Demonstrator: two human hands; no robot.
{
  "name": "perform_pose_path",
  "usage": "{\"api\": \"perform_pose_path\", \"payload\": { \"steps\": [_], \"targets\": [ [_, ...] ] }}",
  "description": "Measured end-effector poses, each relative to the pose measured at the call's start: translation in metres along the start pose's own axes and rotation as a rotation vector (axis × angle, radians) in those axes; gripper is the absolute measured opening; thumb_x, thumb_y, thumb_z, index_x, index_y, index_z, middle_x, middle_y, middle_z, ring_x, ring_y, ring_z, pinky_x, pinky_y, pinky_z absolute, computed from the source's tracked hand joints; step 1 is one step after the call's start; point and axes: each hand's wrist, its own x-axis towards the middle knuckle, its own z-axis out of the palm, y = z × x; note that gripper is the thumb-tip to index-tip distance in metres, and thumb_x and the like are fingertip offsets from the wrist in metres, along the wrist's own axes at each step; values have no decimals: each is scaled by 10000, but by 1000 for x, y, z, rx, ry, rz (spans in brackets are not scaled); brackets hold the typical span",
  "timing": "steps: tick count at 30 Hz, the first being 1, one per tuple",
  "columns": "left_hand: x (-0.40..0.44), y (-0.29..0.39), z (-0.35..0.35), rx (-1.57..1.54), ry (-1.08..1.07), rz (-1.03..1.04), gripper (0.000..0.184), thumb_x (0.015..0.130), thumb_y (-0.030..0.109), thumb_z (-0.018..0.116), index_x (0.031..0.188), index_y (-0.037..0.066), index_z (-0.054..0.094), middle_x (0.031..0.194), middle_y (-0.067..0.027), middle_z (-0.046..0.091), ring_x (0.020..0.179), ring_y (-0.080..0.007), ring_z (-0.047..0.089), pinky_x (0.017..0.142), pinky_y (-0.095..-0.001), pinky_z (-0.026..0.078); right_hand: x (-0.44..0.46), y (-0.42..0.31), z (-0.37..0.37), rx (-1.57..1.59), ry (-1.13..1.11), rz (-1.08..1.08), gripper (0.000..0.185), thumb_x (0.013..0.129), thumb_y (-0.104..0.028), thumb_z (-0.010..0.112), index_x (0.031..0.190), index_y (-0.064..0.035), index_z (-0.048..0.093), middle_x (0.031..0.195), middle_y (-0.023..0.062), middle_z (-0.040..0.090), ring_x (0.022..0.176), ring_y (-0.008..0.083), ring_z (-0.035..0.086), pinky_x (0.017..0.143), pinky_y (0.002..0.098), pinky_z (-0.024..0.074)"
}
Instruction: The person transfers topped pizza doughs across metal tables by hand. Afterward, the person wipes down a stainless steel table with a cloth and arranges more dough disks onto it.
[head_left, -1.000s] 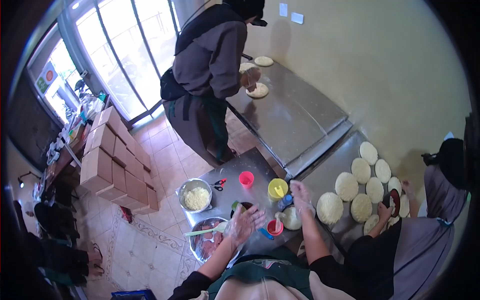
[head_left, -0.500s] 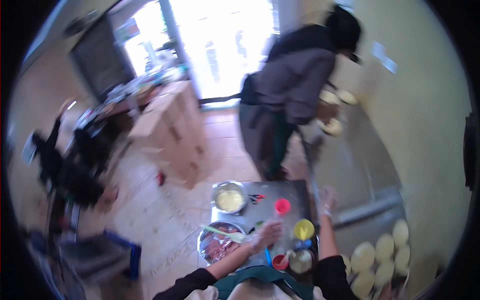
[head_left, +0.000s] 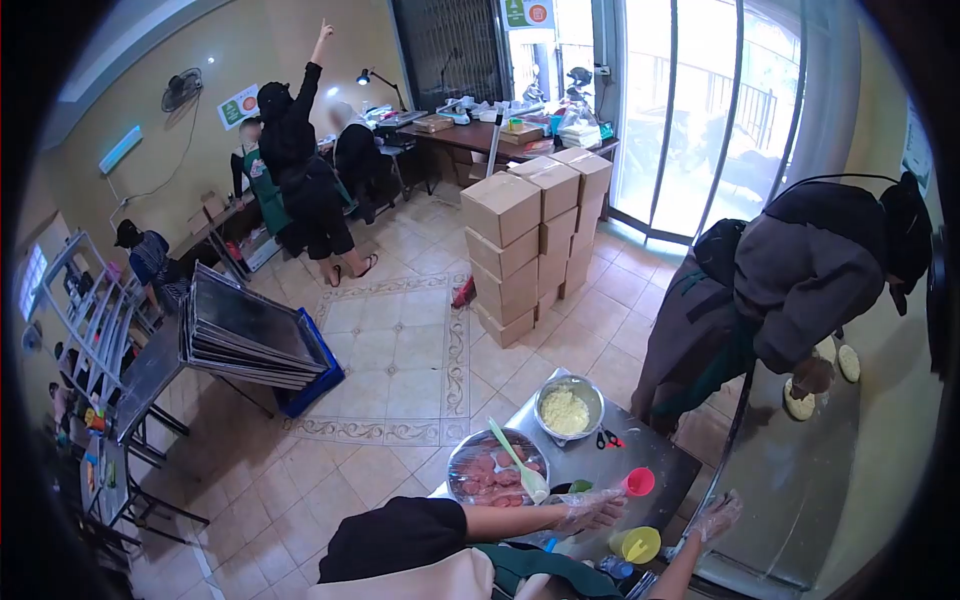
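left hand [head_left: 592,511] near pink cup [head_left: 639,482], right hand [head_left: 719,517] right of it; both empty, fingers extended, gloved probably for hygiene.

Left hand [head_left: 592,511] outstretched, unclenched; right hand [head_left: 717,518] apart, also unclenched.

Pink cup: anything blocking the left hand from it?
Nothing visible. The pink cup is just past the left hand's fingers; can't tell if they touch. The scissors lie off that line, by the cheese bowl.
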Motion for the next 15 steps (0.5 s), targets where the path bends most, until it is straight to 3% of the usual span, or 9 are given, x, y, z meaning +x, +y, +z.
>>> {"api": "perform_pose_path", "payload": {
  "steps": [6,15],
  "targets": [
    [3,2,9,81,-20,-32,705,828,622,443,1309,111,379,1173,-50,468,1058,-188,457,906,-338,366,-4,4,6,-28,53,-19,258,821,-98,509,1053,11,541,1048,182,548,1013,336,498,898,421,376],
    [-1,-5,1,77,8,-55,739,823,628,443,1330,98,355,1267,-98,434,1164,-237,416,976,-367,322,-2,-3,-1,33,-5,41,272,857,-127,476,1083,16,526,1058,194,539,1005,346,501,886,426,386]
  ]
}}
